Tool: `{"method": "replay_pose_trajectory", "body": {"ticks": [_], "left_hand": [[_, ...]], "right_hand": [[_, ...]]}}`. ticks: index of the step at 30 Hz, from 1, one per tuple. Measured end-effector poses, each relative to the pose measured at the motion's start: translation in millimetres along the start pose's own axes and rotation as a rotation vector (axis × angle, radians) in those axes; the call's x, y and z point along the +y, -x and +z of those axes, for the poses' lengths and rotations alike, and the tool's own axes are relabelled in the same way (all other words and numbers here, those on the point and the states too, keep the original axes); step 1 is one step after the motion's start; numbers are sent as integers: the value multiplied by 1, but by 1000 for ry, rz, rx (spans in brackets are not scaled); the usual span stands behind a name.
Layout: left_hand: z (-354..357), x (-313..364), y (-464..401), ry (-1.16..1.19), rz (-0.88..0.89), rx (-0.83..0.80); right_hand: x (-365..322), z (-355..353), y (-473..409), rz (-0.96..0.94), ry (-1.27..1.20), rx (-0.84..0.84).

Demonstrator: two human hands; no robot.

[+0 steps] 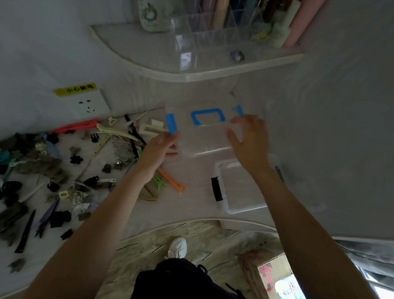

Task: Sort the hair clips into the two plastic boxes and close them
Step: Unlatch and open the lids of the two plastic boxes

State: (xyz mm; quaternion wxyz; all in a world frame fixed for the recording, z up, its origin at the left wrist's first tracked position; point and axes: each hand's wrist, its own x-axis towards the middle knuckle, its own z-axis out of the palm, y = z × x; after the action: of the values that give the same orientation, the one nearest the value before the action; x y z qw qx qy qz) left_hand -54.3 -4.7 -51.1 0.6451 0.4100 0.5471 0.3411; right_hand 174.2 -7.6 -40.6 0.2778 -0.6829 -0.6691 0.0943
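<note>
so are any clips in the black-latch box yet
No, the black-latch box looks empty, and the clips lie scattered on the table to its left.
</note>
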Motion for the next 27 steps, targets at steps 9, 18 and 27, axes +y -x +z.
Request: {"method": "replay_pose_trajectory", "body": {"ticks": [9,18,27], "left_hand": [[3,1,6,-209,67,82],[2,-17,9,90,-107,173],[0,-23,2,61,-66,208]], "right_hand": [[28,3,-29,568,-341,-33],[11,-21,-10,73,-27,-25],[-36,1,19,-471,217,-366]]}}
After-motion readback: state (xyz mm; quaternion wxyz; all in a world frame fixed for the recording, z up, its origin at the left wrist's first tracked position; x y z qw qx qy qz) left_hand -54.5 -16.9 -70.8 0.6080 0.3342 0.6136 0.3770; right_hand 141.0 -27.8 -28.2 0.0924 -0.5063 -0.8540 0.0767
